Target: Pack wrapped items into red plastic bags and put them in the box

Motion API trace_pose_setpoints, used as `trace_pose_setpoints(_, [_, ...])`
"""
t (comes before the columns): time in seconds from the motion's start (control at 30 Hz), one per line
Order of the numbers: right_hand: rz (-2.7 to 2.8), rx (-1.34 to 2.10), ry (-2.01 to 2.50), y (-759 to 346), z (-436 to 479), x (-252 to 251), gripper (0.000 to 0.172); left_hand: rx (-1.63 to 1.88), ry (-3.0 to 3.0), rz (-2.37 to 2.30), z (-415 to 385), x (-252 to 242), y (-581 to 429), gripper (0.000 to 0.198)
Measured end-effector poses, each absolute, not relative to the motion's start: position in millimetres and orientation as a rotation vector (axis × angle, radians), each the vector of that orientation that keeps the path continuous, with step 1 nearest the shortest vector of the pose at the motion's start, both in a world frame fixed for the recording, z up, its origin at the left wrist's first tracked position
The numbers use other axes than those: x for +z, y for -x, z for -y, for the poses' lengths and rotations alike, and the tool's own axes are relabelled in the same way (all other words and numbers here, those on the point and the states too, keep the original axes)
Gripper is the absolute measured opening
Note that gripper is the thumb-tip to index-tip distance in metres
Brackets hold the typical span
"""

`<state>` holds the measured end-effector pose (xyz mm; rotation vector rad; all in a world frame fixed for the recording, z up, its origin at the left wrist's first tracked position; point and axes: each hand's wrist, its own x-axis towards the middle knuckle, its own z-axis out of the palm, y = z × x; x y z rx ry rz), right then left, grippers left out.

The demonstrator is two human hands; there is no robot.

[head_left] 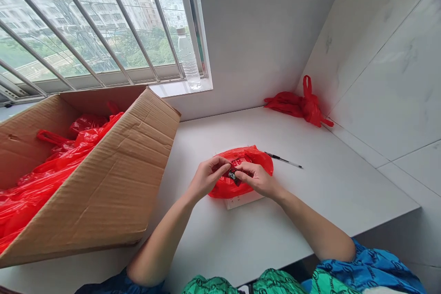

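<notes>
Between my two hands is a small dark packet (233, 174) with white and red print. My left hand (211, 173) pinches its left side between thumb and fingers. On the other side, my right hand (257, 178) pinches its right edge. Right beneath them a red plastic bag (263, 156) lies spread on the table, with some red-and-white printed items partly showing in it. A white printed card or box (243, 201) sticks out from under the bag's near edge. What exactly it is, I cannot tell.
A large cardboard box (117, 179) full of red plastic bags (69, 161) stands at the left. A pen (284, 161) lies right of the bag on the white table (330, 183). Another red bag (298, 103) sits in the far corner. A water bottle (189, 62) stands on the windowsill.
</notes>
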<state>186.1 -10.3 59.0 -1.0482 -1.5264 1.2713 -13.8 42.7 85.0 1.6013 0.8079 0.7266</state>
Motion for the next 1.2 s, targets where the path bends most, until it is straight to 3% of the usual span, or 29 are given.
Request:
trace_pose_setpoints(0.33, [1.377,1.571,0.981,-189,8,55,0.029,0.678,-1.775,-0.982,-43,89,17,0.035])
trace_pose_setpoints(0.77, [1.318,1.666,1.027,-186,11,58,0.028,0.696,-1.886,-1.034,-44,93,20,0.041])
trace_pose_setpoints(1.07, [1.391,1.647,1.008,-189,13,64,0.03,0.714,-2.008,-0.99,-46,99,24,0.038])
trace_pose_setpoints(1.2, [1.461,1.609,0.98,-186,15,62,0.029,0.668,-1.963,-0.91,-42,99,21,0.026])
